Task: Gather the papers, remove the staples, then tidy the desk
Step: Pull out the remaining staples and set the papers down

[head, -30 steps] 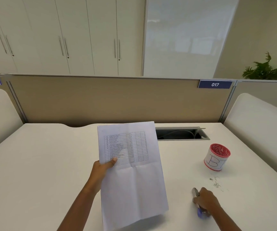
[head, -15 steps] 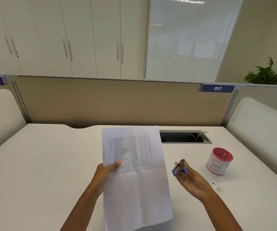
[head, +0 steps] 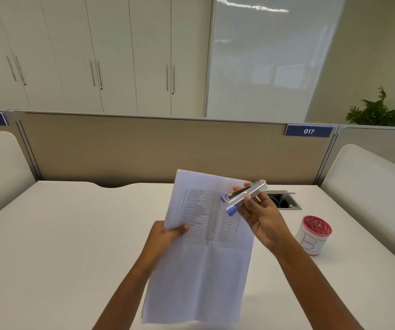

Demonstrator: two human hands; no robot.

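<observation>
Paper sheet (head: pixel 206 258), printed table on its upper half, fold creases across the middle. Held up off the white desk (head: pixel 60 246), long axis running from the person's chest away toward the partition, top edge tipped slightly right. Left hand (head: pixel 165 236) pinches its left edge about a third down, thumb on the printed face, other fingers behind.

Right hand (head: pixel 260 217) raised in front of the sheet's upper right corner, fingers closed around a metal stapler-type tool (head: pixel 245 196) with blue ends. Tool's long axis slants: blue end low and left over the printed table, silver end high and right past the sheet's edge. Whether it touches the paper, cannot tell.

Desk right side: red-rimmed white cup (head: pixel 314 235) with blue letters, standing upright, well apart from the paper. Behind the right hand, an open cable hatch (head: pixel 284 201) in the desktop. Beige partition (head: pixel 144 151) at the back, blue tag "017" (head: pixel 308 131). Beyond: white cabinets (head: pixel 96 55), glass panel (head: pixel 270 55), green plant (head: pixel 379 113) far right.
</observation>
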